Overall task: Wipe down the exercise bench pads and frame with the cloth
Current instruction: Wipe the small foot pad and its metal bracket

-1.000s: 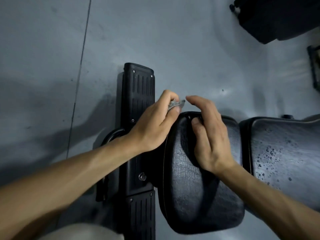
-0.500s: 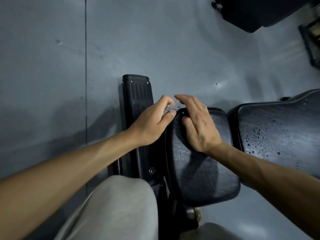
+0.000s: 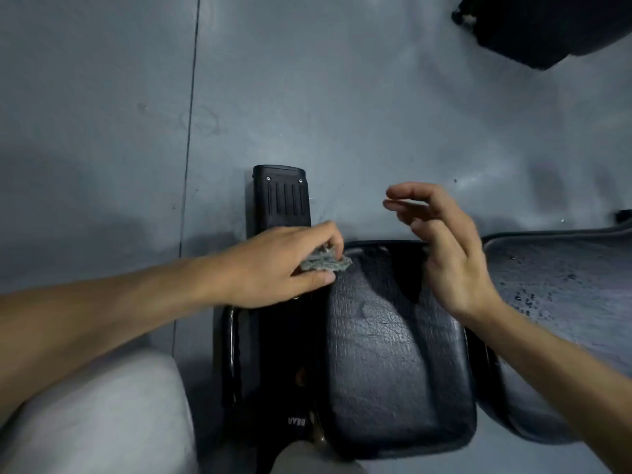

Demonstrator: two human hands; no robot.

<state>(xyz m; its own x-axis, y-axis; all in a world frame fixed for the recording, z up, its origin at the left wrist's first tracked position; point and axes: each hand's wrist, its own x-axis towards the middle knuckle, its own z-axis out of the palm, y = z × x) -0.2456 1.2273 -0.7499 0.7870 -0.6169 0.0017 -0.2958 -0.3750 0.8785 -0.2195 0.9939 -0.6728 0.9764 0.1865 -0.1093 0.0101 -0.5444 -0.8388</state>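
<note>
A black, cracked seat pad fills the lower middle of the head view. My left hand pinches a small grey-green cloth between thumb and fingers at the pad's upper left corner. Above the pad's upper right edge hovers my right hand, fingers loosely spread, holding nothing and off the surface. To the right lies a second black pad dotted with water drops. The black ribbed frame foot lies on the floor just left of the seat pad, partly under my left hand.
Grey floor with a thin seam line lies all around. A dark piece of equipment sits at the top right. My knee in light trousers fills the lower left, beside a curved black frame tube.
My right hand has lifted off the seat pad and opened. The left hand with the cloth has come down onto the pad's corner. The view has shifted.
</note>
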